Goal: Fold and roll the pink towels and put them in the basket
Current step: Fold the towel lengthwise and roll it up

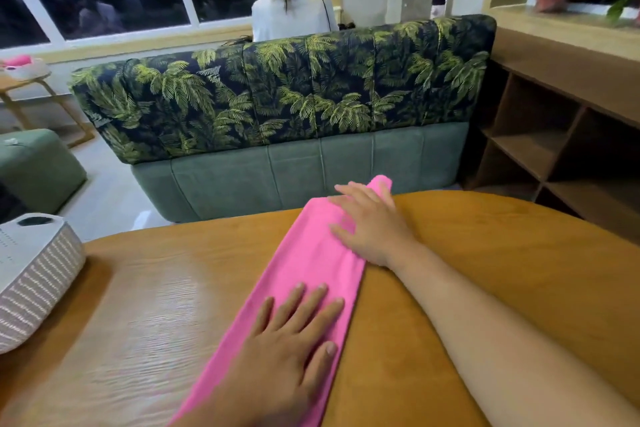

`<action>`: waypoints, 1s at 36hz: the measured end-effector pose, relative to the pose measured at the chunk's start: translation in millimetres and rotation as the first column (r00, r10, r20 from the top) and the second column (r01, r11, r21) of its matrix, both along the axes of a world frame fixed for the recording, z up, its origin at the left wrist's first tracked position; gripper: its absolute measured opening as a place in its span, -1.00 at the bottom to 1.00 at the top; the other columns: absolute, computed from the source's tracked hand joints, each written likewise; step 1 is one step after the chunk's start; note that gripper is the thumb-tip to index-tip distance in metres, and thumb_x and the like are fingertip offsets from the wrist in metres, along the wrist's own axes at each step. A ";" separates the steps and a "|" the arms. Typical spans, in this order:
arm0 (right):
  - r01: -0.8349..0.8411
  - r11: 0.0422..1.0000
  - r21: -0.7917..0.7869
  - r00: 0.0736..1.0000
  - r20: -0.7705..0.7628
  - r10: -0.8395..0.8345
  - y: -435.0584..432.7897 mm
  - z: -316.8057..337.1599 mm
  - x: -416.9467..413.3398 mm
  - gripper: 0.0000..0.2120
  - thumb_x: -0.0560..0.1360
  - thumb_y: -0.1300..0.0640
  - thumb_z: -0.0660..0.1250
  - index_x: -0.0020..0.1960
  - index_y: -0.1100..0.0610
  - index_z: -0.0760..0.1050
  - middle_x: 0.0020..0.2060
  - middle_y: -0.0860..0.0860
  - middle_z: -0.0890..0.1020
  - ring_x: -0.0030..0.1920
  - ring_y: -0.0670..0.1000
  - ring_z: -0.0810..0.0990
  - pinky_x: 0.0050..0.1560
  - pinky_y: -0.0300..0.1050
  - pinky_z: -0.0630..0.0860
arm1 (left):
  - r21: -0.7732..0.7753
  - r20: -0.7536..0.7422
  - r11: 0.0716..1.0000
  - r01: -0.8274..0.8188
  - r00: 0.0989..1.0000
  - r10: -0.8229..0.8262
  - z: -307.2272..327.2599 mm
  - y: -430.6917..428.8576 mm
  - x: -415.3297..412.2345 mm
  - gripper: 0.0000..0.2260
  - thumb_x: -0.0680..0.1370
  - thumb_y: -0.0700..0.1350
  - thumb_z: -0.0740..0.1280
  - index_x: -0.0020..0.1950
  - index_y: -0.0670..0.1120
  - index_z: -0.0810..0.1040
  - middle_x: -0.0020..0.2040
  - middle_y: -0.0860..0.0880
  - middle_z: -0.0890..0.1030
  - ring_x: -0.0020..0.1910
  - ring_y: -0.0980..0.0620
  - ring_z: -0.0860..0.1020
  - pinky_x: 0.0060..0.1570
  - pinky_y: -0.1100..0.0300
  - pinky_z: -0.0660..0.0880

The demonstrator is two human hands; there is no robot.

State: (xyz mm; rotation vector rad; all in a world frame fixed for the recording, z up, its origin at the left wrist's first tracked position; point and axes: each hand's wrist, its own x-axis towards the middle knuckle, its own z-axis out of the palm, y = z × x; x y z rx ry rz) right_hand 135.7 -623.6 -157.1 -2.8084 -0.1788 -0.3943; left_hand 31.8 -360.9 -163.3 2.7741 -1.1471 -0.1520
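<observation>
Under both palms: towel (311, 260), folded to a long strip, flat on table (138, 288). My left hand (287, 340) spread on near end, right hand (370, 229) spread further up, pinning the fold flat for rolling, I judge. Basket (38, 274) well left of both.

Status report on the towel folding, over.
Left hand open, flat on near end; right hand open, flat on far end. Pink towel a long folded strip on table, not yet rolled. Basket left, nothing between.
</observation>
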 end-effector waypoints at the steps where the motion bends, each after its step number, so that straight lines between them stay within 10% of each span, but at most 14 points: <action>1: 0.065 0.997 0.045 0.993 0.095 -0.069 -2.1 -4.0 3.3 -0.43 0.56 -0.30 0.07 0.45 -0.09 0.50 0.49 -0.08 0.46 0.56 0.02 0.31 0.60 0.32 0.00 | -0.052 -0.010 0.998 -0.021 1.000 0.020 -0.5 -6.7 6.2 -0.54 0.71 0.27 -0.11 0.62 0.42 -0.10 0.64 0.34 -0.11 0.65 0.16 -0.14 0.58 0.04 -0.14; 6: 0.196 0.927 0.319 0.903 0.309 -0.297 -18.0 -12.5 6.5 -0.74 0.65 0.01 0.19 0.22 -0.06 0.60 0.21 -0.14 0.62 0.29 -0.02 0.52 0.47 0.24 0.33 | -0.026 -0.045 0.986 -0.164 0.986 0.163 2.3 -49.4 50.2 -0.52 0.70 0.28 -0.16 0.60 0.41 -0.23 0.62 0.33 -0.27 0.62 0.21 -0.32 0.62 -0.06 -0.26; 13: 0.282 0.676 0.680 0.885 0.088 -0.457 -39.8 -19.1 12.2 -0.71 0.68 0.00 0.12 0.25 -0.06 0.58 0.20 -0.09 0.61 0.25 0.02 0.54 0.31 0.10 0.48 | -0.022 -0.066 0.955 -0.296 0.953 0.294 -0.9 -105.3 139.8 -0.51 0.72 0.22 -0.10 0.67 0.27 -0.04 0.69 0.17 -0.10 0.67 0.07 -0.14 0.60 -0.20 -0.13; 36: 0.101 0.930 0.354 0.991 0.046 -0.125 -0.6 -18.3 -46.2 -0.62 0.62 0.00 0.12 0.33 -0.03 0.58 0.32 -0.09 0.59 0.36 -0.01 0.49 0.45 0.08 0.35 | -0.015 -0.077 0.921 -0.389 0.919 0.387 -6.3 -91.7 112.2 -0.52 0.70 0.22 -0.14 0.64 0.36 -0.08 0.70 0.13 -0.11 0.68 -0.05 -0.16 0.55 -0.35 -0.21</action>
